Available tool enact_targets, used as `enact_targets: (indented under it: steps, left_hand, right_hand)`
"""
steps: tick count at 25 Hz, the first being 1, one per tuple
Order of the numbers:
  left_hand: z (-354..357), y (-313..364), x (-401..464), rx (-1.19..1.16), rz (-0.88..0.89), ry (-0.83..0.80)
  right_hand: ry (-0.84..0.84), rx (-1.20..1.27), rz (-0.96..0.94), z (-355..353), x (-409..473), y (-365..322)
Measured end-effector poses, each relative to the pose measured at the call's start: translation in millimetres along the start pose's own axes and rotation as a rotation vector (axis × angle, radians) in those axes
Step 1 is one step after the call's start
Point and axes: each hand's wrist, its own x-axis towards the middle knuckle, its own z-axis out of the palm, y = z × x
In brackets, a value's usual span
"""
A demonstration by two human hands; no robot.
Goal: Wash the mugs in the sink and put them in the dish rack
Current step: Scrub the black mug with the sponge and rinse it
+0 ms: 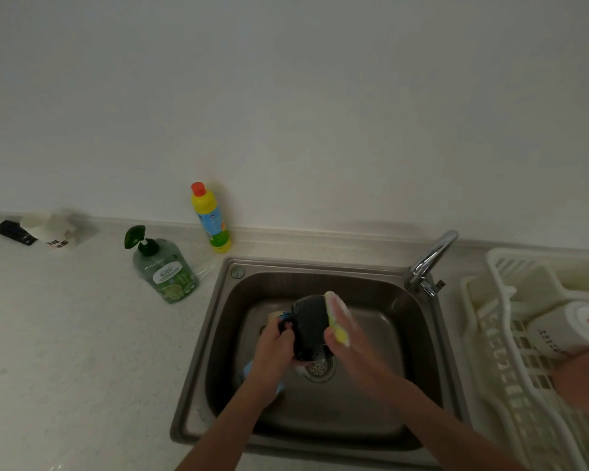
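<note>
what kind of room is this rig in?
Most likely a home kitchen counter. A steel sink with a tap is set into the worktop, a white dish rack stands to its right, and a green soap bottle stands to its left.

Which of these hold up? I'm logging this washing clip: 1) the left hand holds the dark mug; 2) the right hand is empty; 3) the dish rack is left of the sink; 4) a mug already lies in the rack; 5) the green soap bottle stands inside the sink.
1) True: the left hand grips the dark mug over the sink.
2) False: the right hand presses a yellow sponge on the mug.
3) False: the dish rack is on the right.
4) True: a white mug lies there.
5) False: the green soap bottle stands on the counter.
</note>
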Motion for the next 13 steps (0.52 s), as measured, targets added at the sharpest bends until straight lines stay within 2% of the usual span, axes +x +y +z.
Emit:
enact_targets:
  steps: [2,3,4,5,8,9,11,12,13]
  left_hand:
    - [3,1,-1,0.225,0.103,-0.001]
    - [4,1,-1,0.288,0.139,-0.031]
    - [4,0,-2,0.292,0.146,-0.072]
    - [3,0,-4,0.250,0.132,-0.107]
    - [1,2,-8,-0.086,-0.007,-0.128]
    - [-1,5,-8,-0.187,-0.046,-0.105]
    - [-3,11,-2,-0.224,-0.054,-0.054]
    - [-4,11,3,-0.167,-0.032,-0.033]
    - [-4,10,7,-0.078,0.000,-0.023]
  right_hand:
    - [-0.010,-0.464,-0.127,11,0,1]
    - [0.013,-0.605,-0.167,13,4,2]
    - [0.027,-0.612,-0.182,11,10,2]
    - [0.042,-0.497,-0.163,6,14,0]
    - [0.065,0.117,-0.017,-15,13,2]
    - [0.072,0.202,-0.012,-17,4,4]
    - [0.097,0.244,-0.001,-10,-8,6]
    - [0.105,0.210,-0.020,-4,-11,4]
    - [0.105,0.075,-0.067,1,-12,1]
